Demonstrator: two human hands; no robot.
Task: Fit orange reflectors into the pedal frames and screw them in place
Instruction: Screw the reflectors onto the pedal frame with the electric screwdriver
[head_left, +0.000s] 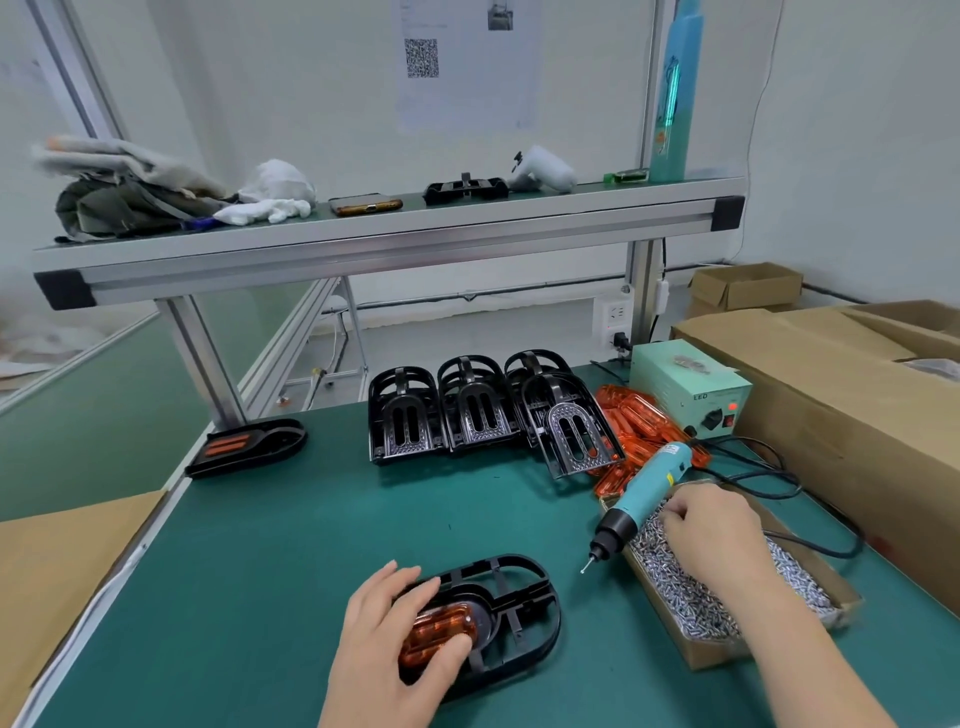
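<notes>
Near centre on the counter (260, 545), the left grip (395, 639) clasps the orange reflector (436, 631) seated in the pedal frame (488, 618) — the right grip (711, 530) curls into the screw box (706, 657) — hold unclear.

Green table (260, 571): a frame (485, 623) with a reflector (441, 631) at lower centre, a row of frames (470, 410) above, loose reflectors (641, 421) to their right, a screw box (670, 636) lower right, a finished pedal (244, 447) at left
</notes>
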